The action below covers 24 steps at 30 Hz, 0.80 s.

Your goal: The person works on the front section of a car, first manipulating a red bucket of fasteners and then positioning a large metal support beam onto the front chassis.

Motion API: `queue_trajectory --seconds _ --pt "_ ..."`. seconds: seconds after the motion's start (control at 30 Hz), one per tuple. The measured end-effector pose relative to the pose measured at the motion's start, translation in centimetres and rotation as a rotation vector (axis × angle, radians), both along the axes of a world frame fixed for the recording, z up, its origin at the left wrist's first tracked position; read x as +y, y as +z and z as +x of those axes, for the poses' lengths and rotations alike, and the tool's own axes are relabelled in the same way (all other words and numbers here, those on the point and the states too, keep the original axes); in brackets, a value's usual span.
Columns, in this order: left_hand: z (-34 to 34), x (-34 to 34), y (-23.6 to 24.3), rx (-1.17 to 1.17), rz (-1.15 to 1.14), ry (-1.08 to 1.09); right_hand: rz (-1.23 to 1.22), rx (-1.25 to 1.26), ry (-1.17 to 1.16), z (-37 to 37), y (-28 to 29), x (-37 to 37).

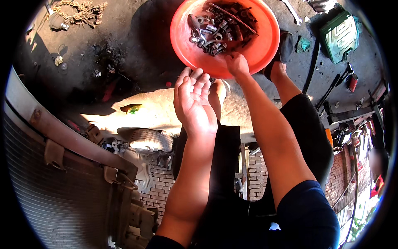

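An orange-red plastic basin (pixel 178 41) stands on the floor ahead of me. A heap of sockets, bolts and other small metal parts (pixel 226 31) lies in it, with a ratchet handle (pixel 195 23) on the left and a long thin rod (pixel 234 18) across the top. My right hand (pixel 237 65) is over the basin's near inner wall, its fingers curled closed; anything inside them is hidden. Just outside the near left rim, my left hand (pixel 192 99) is turned palm up with loosely bent fingers and nothing in it.
A large radiator (pixel 54 186) fills the lower left, near a tyre (pixel 149 140). To the right lie a green case (pixel 340 37), a hammer (pixel 346 72), a red can (pixel 353 83) and a wrench (pixel 292 12). A rusty chain (pixel 85 12) lies far left.
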State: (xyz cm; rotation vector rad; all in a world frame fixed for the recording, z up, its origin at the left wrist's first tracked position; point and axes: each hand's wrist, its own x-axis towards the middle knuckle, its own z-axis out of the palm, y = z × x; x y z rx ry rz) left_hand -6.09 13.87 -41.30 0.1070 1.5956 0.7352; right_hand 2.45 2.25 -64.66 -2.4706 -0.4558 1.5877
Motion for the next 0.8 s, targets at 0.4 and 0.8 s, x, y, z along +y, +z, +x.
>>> queue_trajectory --seconds 0.4,0.8 --pt "0.4 0.2 -0.1 -0.028 -0.024 0.014 0.025 0.096 0.138 -0.1 1.9 5.6" --pt "0.6 0.1 -0.5 -0.022 -0.036 0.003 0.143 -0.128 -0.087 -1.0 1.3 5.5"
